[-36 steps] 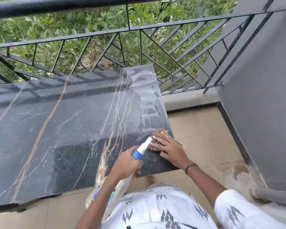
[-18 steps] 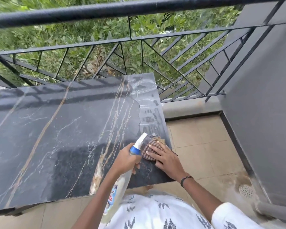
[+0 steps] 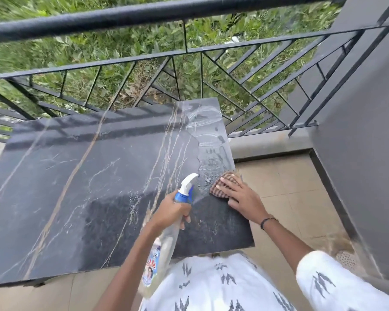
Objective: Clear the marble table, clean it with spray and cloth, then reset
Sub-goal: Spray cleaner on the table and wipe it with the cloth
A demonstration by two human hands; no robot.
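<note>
Dark marble table (image 3: 88, 187) with pale and tan veins, filling the left and middle of the view, far edge close against a black metal railing (image 3: 189, 50), right edge facing a strip of beige tiled floor (image 3: 285, 182). Grey wall (image 3: 364, 153) bounding that floor strip on the right, low concrete kerb (image 3: 267, 142) under the railing closing it off at the far side. Green foliage (image 3: 121, 48) beyond the bars. Most of the tabletop bare from the left edge across to the middle; wet smeared streaks along the right edge, from the far right corner down toward the cloth. White patterned shirt (image 3: 211, 286) pressed up to the near edge at the near right corner. Round floor drain (image 3: 346, 259) in a stained patch at the foot of the wall, beside the right sleeve. Spray bottle (image 3: 166, 241) slanting up over the near edge, white nozzle with blue collar pointing at the wet patch near the right edge. Left hand (image 3: 171, 212) wrapped around the bottle's neck, fingers curled under the trigger. Right hand (image 3: 240, 198) flat, fingers straight, pressing on a brown checked cloth (image 3: 220, 185) at the right edge, dark band on its wrist. Hands apart, nozzle between them.
</note>
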